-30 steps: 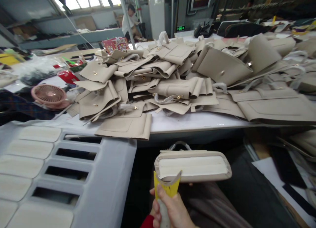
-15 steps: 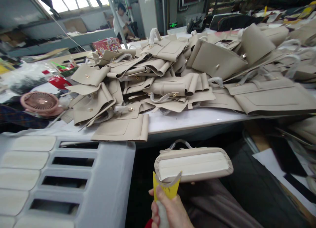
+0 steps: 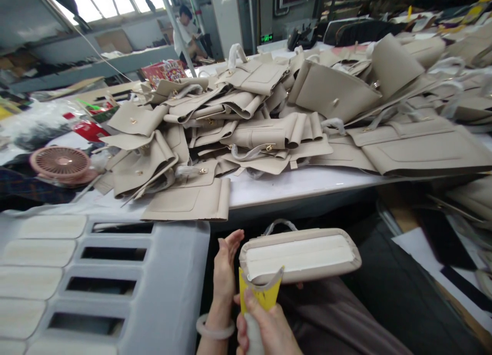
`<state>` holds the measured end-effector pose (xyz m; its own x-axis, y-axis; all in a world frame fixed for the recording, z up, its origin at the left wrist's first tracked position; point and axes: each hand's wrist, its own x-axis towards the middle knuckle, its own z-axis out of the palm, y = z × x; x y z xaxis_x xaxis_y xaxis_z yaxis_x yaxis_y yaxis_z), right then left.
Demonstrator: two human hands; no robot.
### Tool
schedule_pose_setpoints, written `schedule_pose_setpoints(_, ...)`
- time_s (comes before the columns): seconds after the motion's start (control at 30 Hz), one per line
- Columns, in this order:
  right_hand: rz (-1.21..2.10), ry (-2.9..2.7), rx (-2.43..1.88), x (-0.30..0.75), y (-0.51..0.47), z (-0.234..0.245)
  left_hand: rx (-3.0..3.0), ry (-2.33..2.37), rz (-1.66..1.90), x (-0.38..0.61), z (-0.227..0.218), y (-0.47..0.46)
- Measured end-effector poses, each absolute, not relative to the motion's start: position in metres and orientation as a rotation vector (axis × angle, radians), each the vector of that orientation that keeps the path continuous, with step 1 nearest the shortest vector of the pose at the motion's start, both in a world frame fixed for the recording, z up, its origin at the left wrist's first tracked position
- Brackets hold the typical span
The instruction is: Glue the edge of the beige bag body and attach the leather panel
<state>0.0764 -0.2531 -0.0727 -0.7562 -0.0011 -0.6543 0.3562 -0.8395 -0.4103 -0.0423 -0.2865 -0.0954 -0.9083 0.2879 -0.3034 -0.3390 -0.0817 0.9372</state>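
Head view: the right hand [image 3: 265,329] sits at the bottom edge of the frame, fingers wrapped tight round the pale handle of a tool with a yellow blade [image 3: 260,292]; the blade tip touches the near left corner of the beige bag [image 3: 300,253]. The bag lies bottom up just above and to the right of that hand, its cream base panel facing the camera and a handle loop showing behind its far edge (what bears it from below is hidden). The left hand [image 3: 224,265] stands just left of the bag, fingers extended and spread, gripping nothing; whether it touches the bag's left end cannot be told. A pale bangle [image 3: 214,329] rings its wrist. Beyond both hands, a white table [image 3: 292,183] carries a heap of beige bag panels [image 3: 246,119]. Far left of the hands rests a pink fan [image 3: 60,163], and nearer on the left is a grey slotted rack [image 3: 115,273].
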Motion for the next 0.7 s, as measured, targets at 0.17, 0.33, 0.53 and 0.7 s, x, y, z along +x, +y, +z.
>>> schedule_pose_setpoints(0.17, -2.586, 0.853, 0.952, 0.076, -0.247, -0.07, 0.283, 1.826, 1.679, -0.043, -0.077, -0.28)
schedule_pose_setpoints(0.33, -2.6, 0.806, 0.935, 0.075, -0.236, -0.068, 0.356, 2.011, 1.608, -0.041, -0.074, -0.278)
schedule_pose_setpoints(0.53, -2.462, 0.784, 0.815, 0.075, -0.214, -0.075, 0.422, 2.206, 1.498, -0.041, -0.066, -0.269)
schedule_pose_setpoints(0.7, -2.529, 0.928, 0.592, 0.078, -0.193, -0.068, 0.439, 2.354, 1.284, -0.037, -0.058, -0.261)
